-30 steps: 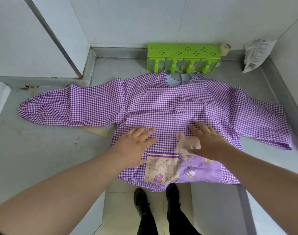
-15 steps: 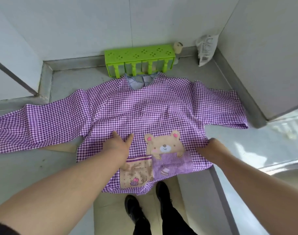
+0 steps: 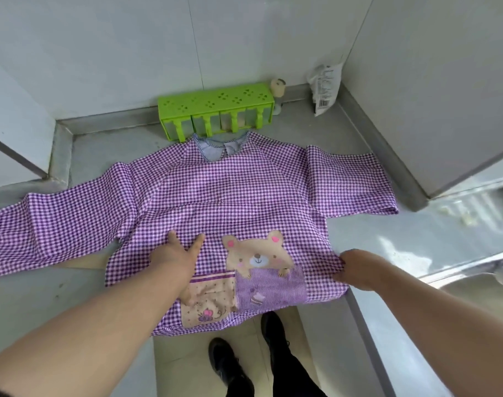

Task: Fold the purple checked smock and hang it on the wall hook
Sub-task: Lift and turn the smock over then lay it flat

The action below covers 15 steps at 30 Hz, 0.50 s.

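smock (image 3: 230,196) lying spread face-up on the grey counter (image 3: 44,296), hem overhanging the front edge | left hand (image 3: 174,255) pressing flat, fingers spread, beside the bear patch (image 3: 257,255) | right hand (image 3: 359,269) pinching the smock's right side edge | green rack (image 3: 215,108) touching the collar, bare counter beside both sleeves

Grey counter (image 3: 359,233): purple checked smock (image 3: 230,193) flat, green rack (image 3: 215,110), packet (image 3: 324,87)

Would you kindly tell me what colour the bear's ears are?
The bear has tan ears with pink centres, seen clearly in the head view.
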### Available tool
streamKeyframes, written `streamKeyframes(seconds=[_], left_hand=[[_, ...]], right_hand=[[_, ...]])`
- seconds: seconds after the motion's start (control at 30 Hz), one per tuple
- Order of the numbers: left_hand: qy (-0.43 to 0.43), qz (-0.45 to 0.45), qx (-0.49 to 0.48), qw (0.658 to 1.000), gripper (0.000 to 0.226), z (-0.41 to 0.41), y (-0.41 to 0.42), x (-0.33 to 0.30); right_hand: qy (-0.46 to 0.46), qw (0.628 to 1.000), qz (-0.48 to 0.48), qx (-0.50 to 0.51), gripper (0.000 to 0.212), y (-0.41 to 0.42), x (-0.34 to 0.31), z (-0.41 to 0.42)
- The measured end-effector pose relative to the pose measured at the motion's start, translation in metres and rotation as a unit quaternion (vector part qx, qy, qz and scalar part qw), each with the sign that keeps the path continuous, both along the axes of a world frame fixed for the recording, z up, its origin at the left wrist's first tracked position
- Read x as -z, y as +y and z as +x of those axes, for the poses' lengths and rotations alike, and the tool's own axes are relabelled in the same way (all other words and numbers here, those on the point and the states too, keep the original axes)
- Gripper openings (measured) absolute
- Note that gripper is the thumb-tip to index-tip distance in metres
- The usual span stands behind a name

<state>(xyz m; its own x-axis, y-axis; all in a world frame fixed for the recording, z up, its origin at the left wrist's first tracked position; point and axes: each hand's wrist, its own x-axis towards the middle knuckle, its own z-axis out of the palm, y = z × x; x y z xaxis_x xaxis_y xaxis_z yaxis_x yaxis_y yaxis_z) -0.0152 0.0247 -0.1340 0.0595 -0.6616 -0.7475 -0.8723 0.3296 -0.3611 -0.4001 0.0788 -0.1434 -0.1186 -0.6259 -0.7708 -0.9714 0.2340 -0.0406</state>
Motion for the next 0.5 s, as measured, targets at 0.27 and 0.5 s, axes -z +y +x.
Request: streamKeyframes(seconds=[0.27,0.5], left_hand=[[0.058,-0.025,0.014,0.998,0.133,0.012,-0.005,-0.01],[0.08,-0.053,0.001,0.995,0.128,0.02,-0.001,-0.006]], right_hand=[[0.043,0.975,-0.196,0.094,0.03,-0.012,-0.009,0.017],[-0.05,0.952,-0.178,0.246,0.034,-0.037,0.007,0.037]])
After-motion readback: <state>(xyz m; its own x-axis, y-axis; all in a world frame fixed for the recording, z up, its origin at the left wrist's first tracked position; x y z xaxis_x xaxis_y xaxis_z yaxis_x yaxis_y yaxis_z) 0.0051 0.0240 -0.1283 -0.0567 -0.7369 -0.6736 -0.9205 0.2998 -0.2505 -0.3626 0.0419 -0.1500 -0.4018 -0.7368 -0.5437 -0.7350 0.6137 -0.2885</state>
